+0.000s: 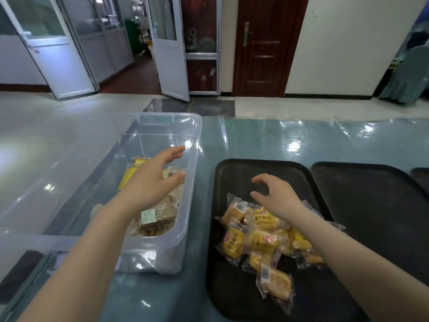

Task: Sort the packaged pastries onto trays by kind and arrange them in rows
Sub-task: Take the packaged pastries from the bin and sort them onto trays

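A clear plastic bin (192,145) stands on the left of the table and holds brown wrapped pastries (160,217) and a yellow pack (128,175). My left hand (155,180) hovers over the bin with relaxed fingers, holding nothing. A black tray (232,173) in the middle carries a loose pile of yellow packaged small breads (262,240). One pack (277,283) lies apart at the near side of the pile. My right hand (276,194) hovers above the far edge of the pile, fingers loosely curved and empty.
A second black tray (371,205) lies to the right, and the corner of a third (421,177) shows at the frame edge. The table (278,140) has a glossy blue-green cover. Beyond it are floor tiles, glass doors and a brown wooden door.
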Action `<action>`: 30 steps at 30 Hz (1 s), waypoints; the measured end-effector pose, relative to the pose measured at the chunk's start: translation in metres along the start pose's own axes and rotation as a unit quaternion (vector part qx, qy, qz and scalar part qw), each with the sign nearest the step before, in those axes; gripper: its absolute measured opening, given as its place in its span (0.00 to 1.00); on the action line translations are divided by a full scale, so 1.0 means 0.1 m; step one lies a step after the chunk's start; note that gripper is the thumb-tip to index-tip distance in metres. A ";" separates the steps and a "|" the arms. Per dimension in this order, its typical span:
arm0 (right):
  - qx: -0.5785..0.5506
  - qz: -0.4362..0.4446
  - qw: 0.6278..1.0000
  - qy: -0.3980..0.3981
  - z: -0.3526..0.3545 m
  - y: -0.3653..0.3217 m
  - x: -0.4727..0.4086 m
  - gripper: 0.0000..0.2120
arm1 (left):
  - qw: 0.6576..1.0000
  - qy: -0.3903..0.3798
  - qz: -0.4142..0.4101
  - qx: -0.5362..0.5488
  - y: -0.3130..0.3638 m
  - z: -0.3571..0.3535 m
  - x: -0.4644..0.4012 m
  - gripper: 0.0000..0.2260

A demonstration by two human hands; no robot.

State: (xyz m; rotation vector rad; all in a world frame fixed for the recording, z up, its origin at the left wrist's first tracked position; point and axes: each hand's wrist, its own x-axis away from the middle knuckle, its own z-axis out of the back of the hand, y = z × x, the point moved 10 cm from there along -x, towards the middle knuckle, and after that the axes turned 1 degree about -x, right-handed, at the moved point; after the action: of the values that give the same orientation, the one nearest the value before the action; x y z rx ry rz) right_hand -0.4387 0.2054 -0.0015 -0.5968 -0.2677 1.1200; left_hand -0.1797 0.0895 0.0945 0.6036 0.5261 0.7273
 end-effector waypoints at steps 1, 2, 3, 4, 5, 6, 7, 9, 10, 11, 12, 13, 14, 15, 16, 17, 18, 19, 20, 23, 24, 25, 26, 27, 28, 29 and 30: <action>-0.003 0.013 1.000 0.000 0.03 -0.11 -0.01 0.19 | 1.000 0.001 0.000 -0.001 -0.02 0.04 0.02 0.23; -0.007 0.029 1.000 0.003 0.06 -0.24 -0.01 0.18 | 1.000 0.002 0.000 0.000 -0.04 0.09 0.04 0.23; -0.012 0.044 0.999 0.009 0.09 -0.37 -0.01 0.17 | 1.000 0.003 0.000 0.001 -0.06 0.13 0.06 0.23; -0.019 0.058 0.998 0.017 0.12 -0.51 -0.01 0.17 | 1.000 0.003 0.000 0.005 -0.10 0.18 0.08 0.23; -0.028 0.070 0.997 0.028 0.16 -0.65 -0.01 0.16 | 1.000 0.003 0.002 0.011 -0.14 0.23 0.09 0.23; -0.041 0.080 0.995 0.039 0.20 -0.79 -0.02 0.15 | 1.000 0.004 0.004 0.018 -0.18 0.28 0.11 0.23; -0.058 0.088 0.993 0.051 0.24 -0.93 -0.02 0.15 | 1.000 0.005 0.006 0.021 -0.23 0.34 0.12 0.23; -0.102 0.109 0.986 0.069 0.31 -1.22 -0.01 0.15 | 1.000 0.008 0.010 0.012 -0.34 0.48 0.15 0.23; -0.120 0.122 0.982 0.073 0.33 -1.36 -0.01 0.15 | 1.000 0.009 0.010 0.004 -0.39 0.55 0.17 0.23; -0.131 0.135 0.979 0.072 0.32 -1.50 -0.01 0.16 | 1.000 0.010 0.010 -0.001 -0.43 0.62 0.18 0.23; -0.135 0.147 0.978 0.067 0.31 -1.63 -0.02 0.16 | 1.000 0.012 0.010 -0.004 -0.48 0.69 0.19 0.23; -0.133 0.155 0.977 0.059 0.27 -1.75 -0.03 0.16 | 1.000 0.014 0.009 -0.008 -0.52 0.75 0.21 0.23; -0.129 0.162 0.977 0.047 0.21 -1.86 -0.04 0.15 | 1.000 0.016 0.008 -0.013 -0.56 0.81 0.22 0.23; -0.121 0.168 0.978 0.034 0.15 -1.96 -0.07 0.15 | 1.000 0.018 0.006 -0.018 -0.60 0.87 0.23 0.23; -0.110 0.173 0.978 0.021 0.07 -2.06 -0.09 0.14 | 1.000 0.019 0.004 -0.024 -0.64 0.92 0.24 0.23; -0.098 0.179 0.979 0.009 0.00 -2.15 -0.12 0.14 | 0.999 0.019 0.002 -0.030 -0.69 0.97 0.25 0.23; -0.083 0.185 0.979 -0.003 -0.08 -2.23 -0.15 0.14 | 0.999 0.019 0.001 -0.038 -0.74 1.02 0.26 0.23; -0.067 0.191 0.979 -0.015 -0.15 -2.31 -0.18 0.14 | 0.999 0.019 -0.001 -0.048 -0.79 1.07 0.26 0.23; -0.047 0.197 0.979 -0.027 -0.23 -2.39 -0.21 0.14 | 0.998 0.018 -0.002 -0.058 -0.84 1.11 0.27 0.23; 0.021 0.202 0.975 -0.093 -0.54 -2.57 -0.31 0.17 | 0.997 0.004 -0.007 -0.081 -1.00 1.19 0.24 0.24; 0.051 0.196 0.970 -0.135 -0.68 -2.60 -0.34 0.19 | 0.996 -0.003 -0.007 -0.087 -1.05 1.20 0.21 0.24; 0.088 0.187 0.961 -0.183 -0.85 -2.62 -0.37 0.21 | 0.995 -0.012 -0.007 -0.095 -1.10 1.20 0.18 0.25; 0.126 0.176 0.949 -0.231 -1.02 -2.62 -0.39 0.23 | 0.994 -0.021 -0.007 -0.103 -1.15 1.20 0.14 0.25; 0.161 0.164 0.935 -0.271 -1.18 -2.62 -0.41 0.24 | 0.993 -0.030 -0.007 -0.111 -1.19 1.19 0.08 0.25; 0.190 0.155 0.923 -0.298 -1.33 -2.63 -0.45 0.25 | 0.992 -0.040 -0.005 -0.118 -1.24 1.17 0.02 0.25; 0.218 0.150 0.912 -0.313 -1.46 -2.65 -0.48 0.26 | 0.991 -0.052 -0.003 -0.126 -1.29 1.15 -0.04 0.25; 0.246 0.152 0.902 -0.319 -1.59 -2.67 -0.52 0.26 | 0.989 -0.065 -0.001 -0.135 -1.33 1.11 -0.11 0.25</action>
State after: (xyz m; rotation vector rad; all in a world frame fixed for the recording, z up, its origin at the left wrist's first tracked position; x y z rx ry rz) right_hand -0.1793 0.0285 0.0273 0.2094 -0.4417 1.6044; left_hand -0.0567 -0.0330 0.0873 0.3948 0.3002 0.7373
